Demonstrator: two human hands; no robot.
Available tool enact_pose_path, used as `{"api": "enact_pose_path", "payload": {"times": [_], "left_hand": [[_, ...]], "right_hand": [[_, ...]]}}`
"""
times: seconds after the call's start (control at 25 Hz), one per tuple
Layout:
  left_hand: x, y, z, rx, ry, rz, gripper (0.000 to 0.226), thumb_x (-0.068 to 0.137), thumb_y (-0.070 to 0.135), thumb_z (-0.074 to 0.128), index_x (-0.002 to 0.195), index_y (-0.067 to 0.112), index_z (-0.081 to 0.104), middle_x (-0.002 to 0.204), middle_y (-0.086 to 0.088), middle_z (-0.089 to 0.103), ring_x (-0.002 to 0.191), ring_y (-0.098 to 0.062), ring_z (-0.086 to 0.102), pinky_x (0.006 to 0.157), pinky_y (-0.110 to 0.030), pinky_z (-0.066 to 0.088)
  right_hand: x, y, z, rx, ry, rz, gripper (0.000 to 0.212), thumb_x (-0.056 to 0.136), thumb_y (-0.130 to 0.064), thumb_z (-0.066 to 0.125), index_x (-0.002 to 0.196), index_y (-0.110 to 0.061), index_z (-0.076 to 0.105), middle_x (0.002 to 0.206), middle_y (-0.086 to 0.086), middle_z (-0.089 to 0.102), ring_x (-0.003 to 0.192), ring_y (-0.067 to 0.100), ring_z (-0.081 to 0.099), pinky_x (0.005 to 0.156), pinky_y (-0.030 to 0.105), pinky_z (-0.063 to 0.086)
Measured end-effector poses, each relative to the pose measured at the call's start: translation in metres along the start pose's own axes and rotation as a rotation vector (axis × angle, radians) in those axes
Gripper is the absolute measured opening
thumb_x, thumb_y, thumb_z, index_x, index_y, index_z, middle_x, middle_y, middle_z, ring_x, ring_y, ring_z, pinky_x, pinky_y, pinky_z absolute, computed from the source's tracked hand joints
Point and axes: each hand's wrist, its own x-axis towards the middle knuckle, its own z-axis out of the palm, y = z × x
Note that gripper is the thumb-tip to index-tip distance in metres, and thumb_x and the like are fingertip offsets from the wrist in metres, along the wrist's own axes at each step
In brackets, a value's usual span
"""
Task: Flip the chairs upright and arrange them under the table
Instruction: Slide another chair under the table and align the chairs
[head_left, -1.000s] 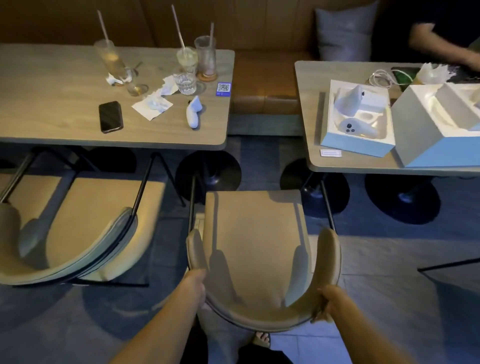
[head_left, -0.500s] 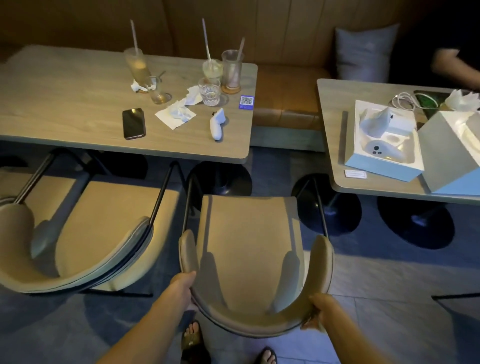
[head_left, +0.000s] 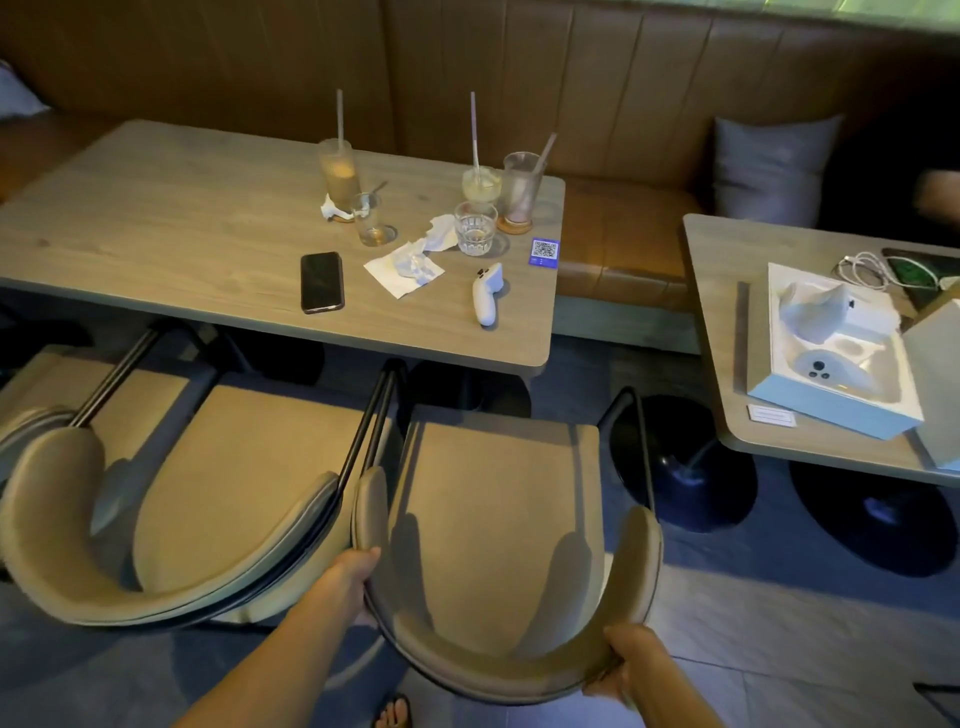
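A beige upholstered chair (head_left: 498, 525) with a curved backrest stands upright in front of me, its seat front near the right end of the wooden table (head_left: 182, 244). My left hand (head_left: 356, 574) grips the left side of its backrest. My right hand (head_left: 618, 657) grips the lower right of the backrest. A second beige chair (head_left: 218, 483) stands upright just to its left, its front partly under the table, and the two chairs' sides almost touch. Part of a third chair (head_left: 36, 395) shows at the far left edge.
The table holds several glasses with straws (head_left: 340, 176), a phone (head_left: 322, 282), tissues and a white controller (head_left: 487, 293). A second table (head_left: 769, 415) at right carries open white boxes. Round black table bases (head_left: 680, 467) sit on the floor. A brown bench (head_left: 613, 228) runs behind.
The chair in my hands has shifted left and forward toward the table, closing the gap to the neighbouring chair. My view has moved closer and left.
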Motion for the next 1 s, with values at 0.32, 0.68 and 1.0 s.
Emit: {"api": "enact_pose_path", "payload": {"times": [0.32, 0.68, 1.0], "left_hand": [[0.001, 0.001, -0.004, -0.012, -0.048, -0.042, 0.043, 0.103, 0.026, 0.046, 0.134, -0.003, 0.045, 0.133, -0.027, 0.056, 0.121, -0.043, 0.054, 0.092, -0.059, 0.047], [0.013, 0.025, -0.059, 0.259, 0.249, 0.312, 0.033, 0.097, 0.026, 0.045, 0.124, 0.009, 0.055, 0.125, -0.018, 0.060, 0.105, -0.033, 0.058, 0.096, -0.045, 0.050], [0.040, 0.060, -0.124, 0.910, 0.285, 0.468, 0.054, 0.094, 0.044, 0.048, 0.146, 0.026, 0.044, 0.142, -0.007, 0.054, 0.129, -0.032, 0.050, 0.106, -0.040, 0.041]], "right_hand": [[-0.006, -0.008, 0.012, -0.110, 0.092, 0.096, 0.044, 0.085, 0.009, 0.057, 0.127, 0.002, 0.043, 0.114, 0.030, 0.060, 0.093, 0.047, 0.060, 0.077, 0.066, 0.052], [-0.080, 0.009, 0.118, -0.684, 0.209, -0.234, 0.069, 0.095, -0.036, 0.044, 0.155, -0.011, 0.018, 0.163, 0.008, 0.011, 0.149, 0.027, 0.014, 0.118, 0.044, 0.018], [-0.109, 0.038, 0.236, -0.775, -0.391, -0.433, 0.110, 0.061, -0.066, 0.073, 0.152, -0.022, 0.031, 0.145, 0.004, 0.051, 0.129, 0.025, 0.051, 0.106, 0.033, 0.043]]}}
